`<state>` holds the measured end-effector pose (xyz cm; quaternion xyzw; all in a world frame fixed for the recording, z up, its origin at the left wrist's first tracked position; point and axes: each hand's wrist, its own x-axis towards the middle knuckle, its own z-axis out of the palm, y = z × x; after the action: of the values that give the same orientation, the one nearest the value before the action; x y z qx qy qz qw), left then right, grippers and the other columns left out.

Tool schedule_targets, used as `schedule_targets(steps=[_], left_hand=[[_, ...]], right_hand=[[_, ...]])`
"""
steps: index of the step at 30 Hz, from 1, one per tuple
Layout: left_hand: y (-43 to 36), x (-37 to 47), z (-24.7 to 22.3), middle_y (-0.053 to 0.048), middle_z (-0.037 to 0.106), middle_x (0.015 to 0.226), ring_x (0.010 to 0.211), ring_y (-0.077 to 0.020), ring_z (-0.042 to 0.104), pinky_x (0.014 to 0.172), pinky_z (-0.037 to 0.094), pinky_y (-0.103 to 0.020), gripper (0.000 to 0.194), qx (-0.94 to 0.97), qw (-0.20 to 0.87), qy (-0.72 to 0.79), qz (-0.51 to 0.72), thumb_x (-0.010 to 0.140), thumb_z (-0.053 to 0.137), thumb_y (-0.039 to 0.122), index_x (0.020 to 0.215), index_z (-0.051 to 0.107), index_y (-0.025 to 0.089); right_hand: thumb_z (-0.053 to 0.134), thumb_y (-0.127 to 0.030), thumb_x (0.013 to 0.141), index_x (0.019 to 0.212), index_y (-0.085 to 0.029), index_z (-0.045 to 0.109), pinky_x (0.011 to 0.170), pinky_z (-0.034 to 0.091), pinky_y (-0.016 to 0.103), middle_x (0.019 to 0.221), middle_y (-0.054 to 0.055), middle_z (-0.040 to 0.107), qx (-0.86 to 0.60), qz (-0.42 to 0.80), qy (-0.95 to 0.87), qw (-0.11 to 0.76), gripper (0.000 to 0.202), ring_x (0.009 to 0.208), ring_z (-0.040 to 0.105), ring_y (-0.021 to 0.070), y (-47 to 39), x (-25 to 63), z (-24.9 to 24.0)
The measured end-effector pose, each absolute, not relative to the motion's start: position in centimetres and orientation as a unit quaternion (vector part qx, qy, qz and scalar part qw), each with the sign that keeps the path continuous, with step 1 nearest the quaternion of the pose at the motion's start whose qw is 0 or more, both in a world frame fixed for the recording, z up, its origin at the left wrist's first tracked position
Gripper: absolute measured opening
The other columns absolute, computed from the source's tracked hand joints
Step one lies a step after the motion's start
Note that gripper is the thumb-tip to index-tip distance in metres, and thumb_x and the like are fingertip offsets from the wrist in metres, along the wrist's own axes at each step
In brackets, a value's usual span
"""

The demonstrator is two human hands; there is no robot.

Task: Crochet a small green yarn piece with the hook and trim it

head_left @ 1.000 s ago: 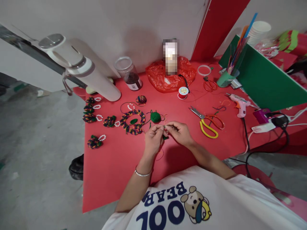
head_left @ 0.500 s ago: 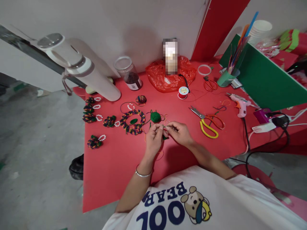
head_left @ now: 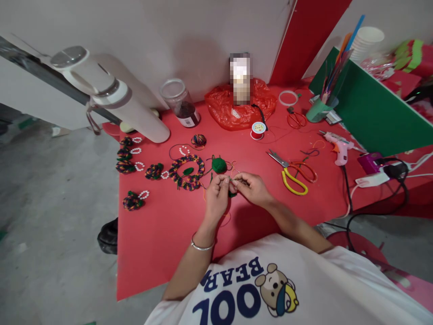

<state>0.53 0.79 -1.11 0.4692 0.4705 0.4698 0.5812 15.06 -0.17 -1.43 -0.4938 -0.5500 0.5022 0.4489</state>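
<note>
In the head view, my left hand [head_left: 218, 192] is closed in a pinch on a small piece of green yarn work [head_left: 232, 194], mostly hidden by the fingers. My right hand [head_left: 252, 187] meets it fingertip to fingertip, pinched on what looks like a thin crochet hook, largely covered. Just beyond the hands lies a green yarn ball [head_left: 219, 165]. Left of it is a multicoloured braided yarn ring [head_left: 174, 177] around a green leaf-shaped piece [head_left: 188, 171]. A multicoloured yarn ball [head_left: 199, 140] sits behind the ring, with loose white beads [head_left: 184, 150] close by.
Yarn pieces with bead loops [head_left: 133, 201] line the table's left side. Scissors with yellow and orange handles [head_left: 292, 177] lie to the right, near a pink glue gun [head_left: 341, 151] and power strip [head_left: 370, 180]. A tall bottle [head_left: 142, 113], jar [head_left: 184, 108] and thread spool [head_left: 258, 131] stand behind.
Both hands stay in the same place, with only a slight shift of the fingertips around the green yarn work. Nothing else on the table has moved.
</note>
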Motion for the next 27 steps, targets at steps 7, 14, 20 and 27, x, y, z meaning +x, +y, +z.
schedule_targets(steps=[7,14,20,27], left_hand=[[0.8,0.5,-0.9,-0.002,0.064,0.068,0.064,-0.0127,0.06,0.063,0.051,-0.024,0.031,0.448,0.615,0.45,0.467,0.09,0.067,0.046,0.079,0.067,0.017],[0.8,0.3,-1.0,-0.005,0.07,0.073,0.065,-0.0142,0.064,0.062,0.054,-0.025,0.024,0.45,0.606,0.471,0.456,0.085,0.069,0.039,0.083,0.074,0.016],[1.1,0.0,-0.9,-0.003,0.071,0.069,0.063,-0.0143,0.065,0.064,0.054,-0.026,0.015,0.519,0.52,0.514,0.444,0.081,0.067,0.029,0.076,0.074,0.017],[1.2,-0.6,-1.6,-0.001,0.07,0.068,0.062,-0.0131,0.059,0.063,0.048,-0.024,0.016,0.565,0.449,0.542,0.43,0.083,0.062,0.025,0.075,0.074,0.018]], right_hand=[[0.062,-0.037,0.092,0.087,-0.019,0.066,0.063,0.053,0.023,0.074,0.0,0.071,-0.505,0.505,-0.531,0.456,0.019,0.063,0.064,0.0114,-0.2,15.1,-1.5],[0.061,-0.035,0.092,0.088,-0.019,0.067,0.063,0.054,0.023,0.077,0.002,0.072,-0.506,0.503,-0.532,0.456,0.018,0.066,0.066,0.0123,-0.1,15.3,-1.8],[0.059,-0.032,0.092,0.086,-0.019,0.065,0.059,0.05,0.022,0.072,0.001,0.07,-0.515,0.478,-0.561,0.438,0.015,0.06,0.062,0.0112,0.0,15.4,-1.7],[0.06,-0.033,0.092,0.086,-0.018,0.067,0.056,0.044,0.02,0.067,-0.001,0.065,-0.516,0.462,-0.588,0.417,0.017,0.057,0.055,0.0097,-0.1,15.3,-1.8]])
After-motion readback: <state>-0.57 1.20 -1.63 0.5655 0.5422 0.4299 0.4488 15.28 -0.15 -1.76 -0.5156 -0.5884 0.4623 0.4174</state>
